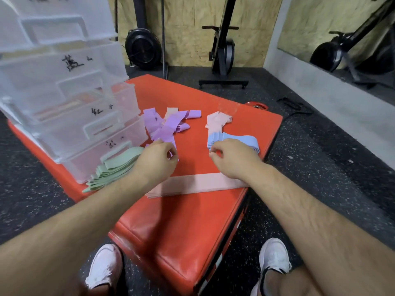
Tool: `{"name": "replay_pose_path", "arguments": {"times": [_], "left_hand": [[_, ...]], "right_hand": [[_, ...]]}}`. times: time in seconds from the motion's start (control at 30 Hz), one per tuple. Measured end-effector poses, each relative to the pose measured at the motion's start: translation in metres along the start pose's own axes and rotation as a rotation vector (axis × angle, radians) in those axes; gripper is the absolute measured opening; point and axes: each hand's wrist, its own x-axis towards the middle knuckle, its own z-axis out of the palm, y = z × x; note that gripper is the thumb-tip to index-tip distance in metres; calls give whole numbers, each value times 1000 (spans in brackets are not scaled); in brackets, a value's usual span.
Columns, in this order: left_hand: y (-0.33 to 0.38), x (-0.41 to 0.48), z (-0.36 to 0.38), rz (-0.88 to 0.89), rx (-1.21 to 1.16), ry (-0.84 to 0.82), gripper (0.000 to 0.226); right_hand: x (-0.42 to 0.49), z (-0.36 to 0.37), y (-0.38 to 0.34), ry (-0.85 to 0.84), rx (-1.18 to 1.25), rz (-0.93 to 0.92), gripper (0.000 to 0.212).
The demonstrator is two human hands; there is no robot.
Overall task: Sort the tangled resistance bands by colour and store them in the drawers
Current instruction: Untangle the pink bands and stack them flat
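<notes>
The left hand (158, 159) curled its grip around the end of one flat lilac elastic band (174, 149), which trailed from a crumpled tangle of lilac bands (164, 124) on the glossy red padded vinyl block (181, 221). The right hand (233, 160) closed its grip on the near end of a neat stack of pale blue elastic bands (239, 139), just beside a loose knot of pale pink bands (218, 120). A long flat pile of pink bands (192, 184) lay under both wrists. Folded sage-green bands (115, 167) fanned out against the clear plastic drawer unit (64, 86), its translucent fronts marked in black handwriting, above the speckled black rubber floor (320, 157).
</notes>
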Motion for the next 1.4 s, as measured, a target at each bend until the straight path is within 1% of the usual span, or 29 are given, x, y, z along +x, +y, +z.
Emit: {"name": "replay_pose_path", "arguments": {"times": [0.07,0.13,0.2,0.3,0.4,0.6,0.7,0.83,0.9,0.93,1.03,1.1,1.2,1.3,1.33,1.4], "left_hand": [[4,14,6,-40,-63,3,13],[9,27,10,-70,-111,4,19],[16,40,12,-93,-167,-9,25],[19,64,21,-69,-179,-41,30],[26,96,33,-76,-173,-128,32],[52,174,61,-126,-207,-243,27],[58,202,85,-190,-157,-315,29],[64,219,108,-184,-55,-504,34],[65,223,110,-197,-18,-530,34],[65,224,111,-205,-17,-532,29],[57,222,115,-168,-32,-492,20],[51,218,113,-159,-36,-388,16],[47,217,92,-222,-199,-211,5],[49,211,51,-212,-349,-74,3],[51,205,35,-195,-382,-48,4],[54,189,2,-158,-411,0,5]], "right_hand": [[11,-3,-12,43,53,-7,24],[22,-4,-21,84,79,-18,27],[34,-4,-28,85,81,-14,30],[54,-3,-28,27,35,41,36],[69,-7,-19,-22,-8,108,37],[85,-17,2,-119,-24,190,47],[89,-22,15,-145,-41,239,40],[90,-25,27,-199,-6,245,41],[90,-26,33,-213,-18,251,41],[89,-28,36,-209,-22,253,40],[86,-30,42,-190,-24,247,36],[83,-30,42,-182,-39,226,34],[82,-32,40,-146,-46,192,40],[83,-36,33,-44,51,145,54],[84,-36,30,3,102,129,55],[86,-36,22,105,210,105,47]]}}
